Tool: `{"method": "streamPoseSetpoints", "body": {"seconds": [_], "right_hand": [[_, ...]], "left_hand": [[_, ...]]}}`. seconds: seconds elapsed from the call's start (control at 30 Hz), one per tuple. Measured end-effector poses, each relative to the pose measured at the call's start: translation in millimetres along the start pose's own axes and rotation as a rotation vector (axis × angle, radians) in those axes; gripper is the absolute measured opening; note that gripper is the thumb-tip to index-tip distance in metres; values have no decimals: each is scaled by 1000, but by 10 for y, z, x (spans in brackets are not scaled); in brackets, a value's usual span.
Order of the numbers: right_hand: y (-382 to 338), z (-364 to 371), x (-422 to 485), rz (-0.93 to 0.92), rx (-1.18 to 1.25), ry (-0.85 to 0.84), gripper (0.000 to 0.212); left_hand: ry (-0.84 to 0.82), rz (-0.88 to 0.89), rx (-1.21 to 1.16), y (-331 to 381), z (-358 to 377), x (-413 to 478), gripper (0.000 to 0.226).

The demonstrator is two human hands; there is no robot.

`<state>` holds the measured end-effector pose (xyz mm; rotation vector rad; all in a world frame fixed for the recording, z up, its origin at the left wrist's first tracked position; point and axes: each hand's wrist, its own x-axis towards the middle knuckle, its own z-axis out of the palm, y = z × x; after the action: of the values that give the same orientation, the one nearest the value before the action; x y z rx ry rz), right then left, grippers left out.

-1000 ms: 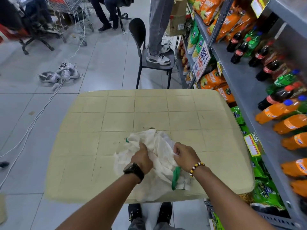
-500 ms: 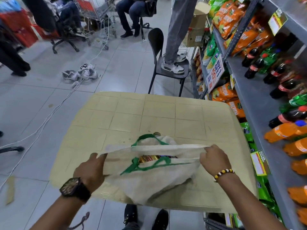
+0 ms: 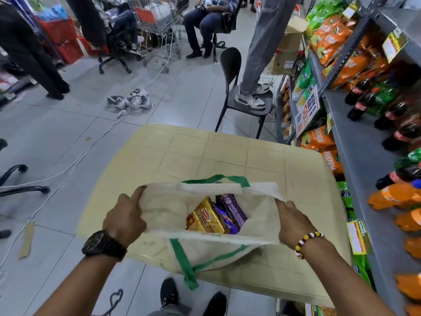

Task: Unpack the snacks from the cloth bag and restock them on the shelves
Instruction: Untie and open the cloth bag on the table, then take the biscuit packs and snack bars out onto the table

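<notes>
Both of your hands are clamped on the rim of the cloth bag point(image 3: 205, 224): your left hand point(image 3: 125, 215) pinches the left end of the mouth, your right hand point(image 3: 290, 222) the right end, and between them the opening is stretched wide. A second ago the bag was a bunched heap under your fists; half a second ago the mouth was only a narrow slit with a sliver of gold showing. Now you can look straight down into it (so the opening step looks done, and nothing is out yet).

Inside the bag, towards its right half, lie the snack packets: a gold packet point(image 3: 205, 216) and, just right of it and touching, a purple packet point(image 3: 232, 210). Their long axes run from the near rim up and away towards the far rim, slightly tilted to the right.

Beneath the bag is the table point(image 3: 227, 153), the bag overhanging its near edge. Right of the bag stand the shelves point(image 3: 362, 160).
</notes>
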<state>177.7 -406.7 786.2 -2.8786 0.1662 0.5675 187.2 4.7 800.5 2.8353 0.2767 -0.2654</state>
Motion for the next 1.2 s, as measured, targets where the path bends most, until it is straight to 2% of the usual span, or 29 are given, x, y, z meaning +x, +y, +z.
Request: {"method": "streamPoseSetpoints", "body": {"seconds": [0.07,0.13,0.23,0.37,0.53,0.63,0.77,0.93,1.0,1.1,1.13,1.2], "right_hand": [[7,106,-53,4,-25,-113,92],[-3,219,-102,12,-72,-224,97],[-57,347,-128,1,-123,-353,111],[-186,352,-93,-12,-135,-403,104],[-681,380,20,-103,-65,-190,81],[-1023,423,93,-151,-17,-96,81],[-1285,411,170,-149,25,-15,84],[-1190,384,118,-52,87,32,85],[-1161,461,61,-3,89,5,80],[-1140,643,-30,127,107,-67,63],[-1137,715,-79,180,146,-39,54],[-1175,857,-167,270,290,196,38]], "left_hand": [[-122,30,63,-22,139,-145,107],[-250,46,115,-41,312,-282,122],[-358,20,158,-85,531,-363,128],[-401,-55,142,-206,616,-269,126],[-196,-101,103,-515,301,119,119],[-59,-106,145,-748,-44,339,116],[-66,-79,254,-942,-291,479,120],[-27,53,309,-1020,-223,682,128],[-125,71,271,-989,-132,827,125],[-502,20,335,-897,98,997,106],[-575,42,377,-840,179,1015,92],[-557,192,366,-679,326,1066,64]]}}
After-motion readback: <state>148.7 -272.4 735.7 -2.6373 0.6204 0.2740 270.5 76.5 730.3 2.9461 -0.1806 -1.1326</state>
